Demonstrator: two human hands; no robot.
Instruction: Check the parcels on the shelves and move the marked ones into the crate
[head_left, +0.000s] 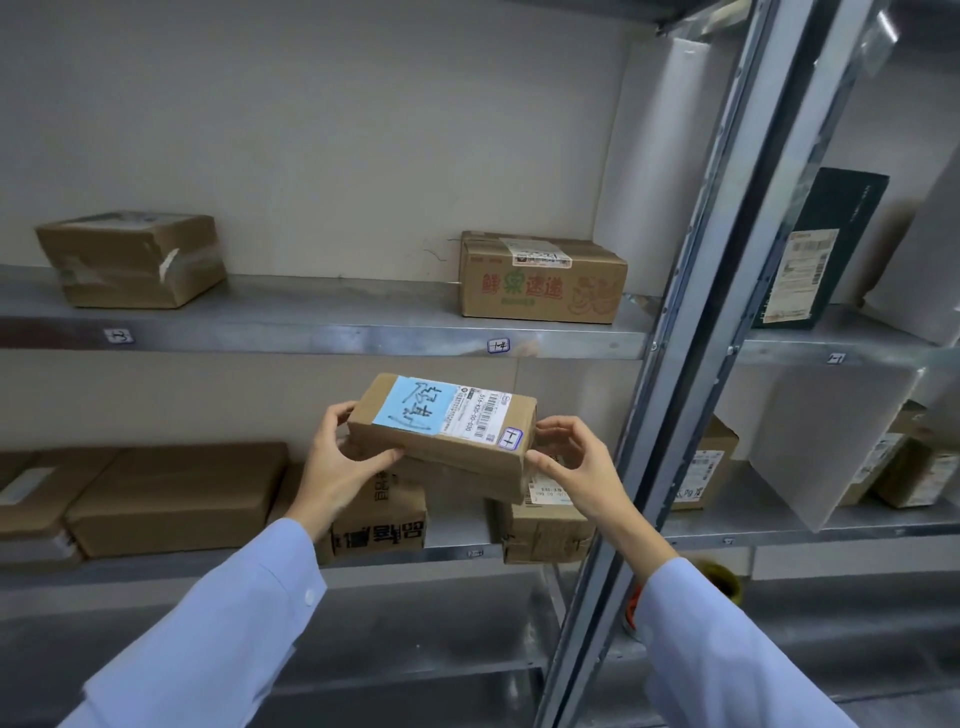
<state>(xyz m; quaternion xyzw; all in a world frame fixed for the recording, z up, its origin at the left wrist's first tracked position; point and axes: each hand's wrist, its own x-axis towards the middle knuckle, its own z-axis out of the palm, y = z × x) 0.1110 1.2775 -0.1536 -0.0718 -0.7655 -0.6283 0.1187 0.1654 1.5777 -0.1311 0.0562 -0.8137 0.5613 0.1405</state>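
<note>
I hold a small brown cardboard parcel (457, 452) in the air in front of the middle shelf. Its top carries a blue label with handwriting, a white barcode label and a small purple-edged sticker. My left hand (337, 457) grips its left end, thumb on the front face. At the parcel's right end my right hand (571, 457) holds on with curled fingers. Behind and below it, two more brown parcels (384, 519) (545, 530) stand on the middle shelf (462, 551). No crate is in view.
The upper shelf (322, 327) bears a taped brown box (135, 260) at left and a printed carton (540, 280) at right. Flat brown parcels (176, 493) lie at middle left. A metal upright (670, 374) splits off the right bay with a dark box (821, 249) and more parcels (706, 467).
</note>
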